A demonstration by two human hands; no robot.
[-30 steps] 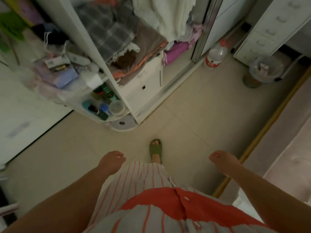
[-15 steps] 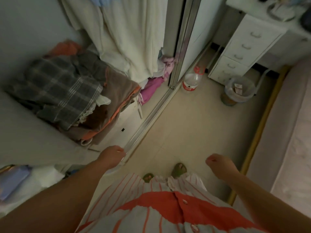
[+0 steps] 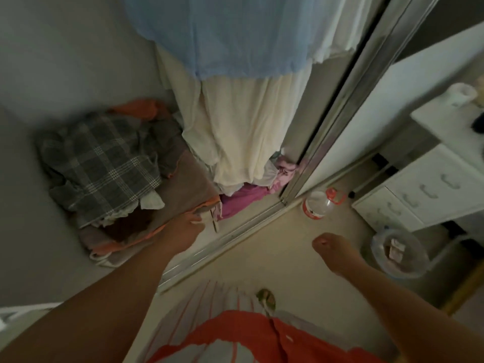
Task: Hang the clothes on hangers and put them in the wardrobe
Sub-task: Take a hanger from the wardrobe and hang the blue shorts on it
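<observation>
The open wardrobe (image 3: 65,74) holds a heap of clothes: a grey plaid garment (image 3: 99,166) lies on a brown cloth with an orange edge (image 3: 188,191). Above hang a light blue garment (image 3: 222,35) and a cream one (image 3: 235,132). Pink clothes (image 3: 243,201) lie at the bottom. My left hand (image 3: 184,226) reaches to the front corner of the brown cloth and its fingertips touch that edge. My right hand (image 3: 331,247) hangs over the floor with loosely curled fingers and holds nothing. No hanger shows.
The sliding door track (image 3: 230,241) runs diagonally along the floor, with the door's metal frame (image 3: 348,100) rising on the right. A plastic bottle with a red cap (image 3: 319,204), a lined waste bin (image 3: 398,254) and a white chest of drawers (image 3: 429,189) stand to the right.
My view has tilted up and closer to the wardrobe. My left hand has moved forward from over the floor to the edge of the clothes heap. The right hand stays hanging.
</observation>
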